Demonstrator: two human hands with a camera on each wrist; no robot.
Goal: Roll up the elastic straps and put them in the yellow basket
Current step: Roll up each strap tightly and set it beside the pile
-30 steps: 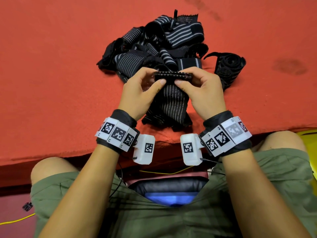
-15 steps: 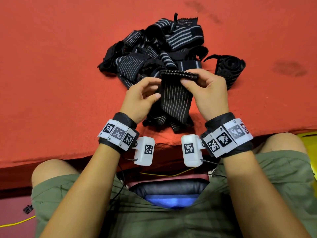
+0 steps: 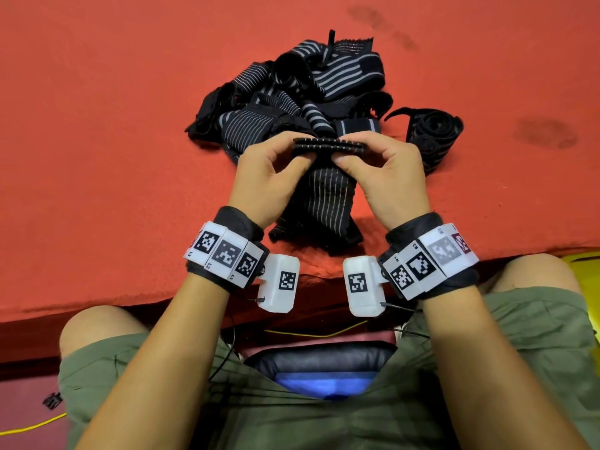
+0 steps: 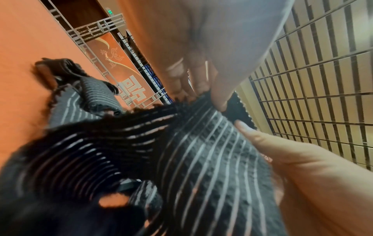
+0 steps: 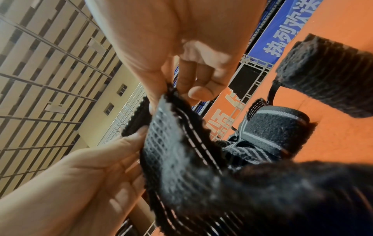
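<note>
Both hands hold one black elastic strap [image 3: 319,196] with thin white stripes above the red table. My left hand [image 3: 276,170] pinches the left part of its folded top end [image 3: 328,146], and my right hand [image 3: 383,170] pinches the right part. The rest of the strap hangs down toward the table's near edge. In the left wrist view the strap [image 4: 201,151] stretches between thumb and fingers; the right wrist view shows the same strap [image 5: 181,151]. A loose pile of similar straps [image 3: 292,99] lies just beyond the hands. A sliver of the yellow basket [image 3: 584,274] shows at the right edge.
One rolled strap [image 3: 431,134] lies right of the pile on the red table [image 3: 97,125]. My knees in green shorts sit under the table's near edge [image 3: 130,306]. A thin yellow cable [image 3: 311,332] runs below the table.
My left hand has moved back up to pinch the folded end together with the right. The fold looks a little thicker than a second ago.
</note>
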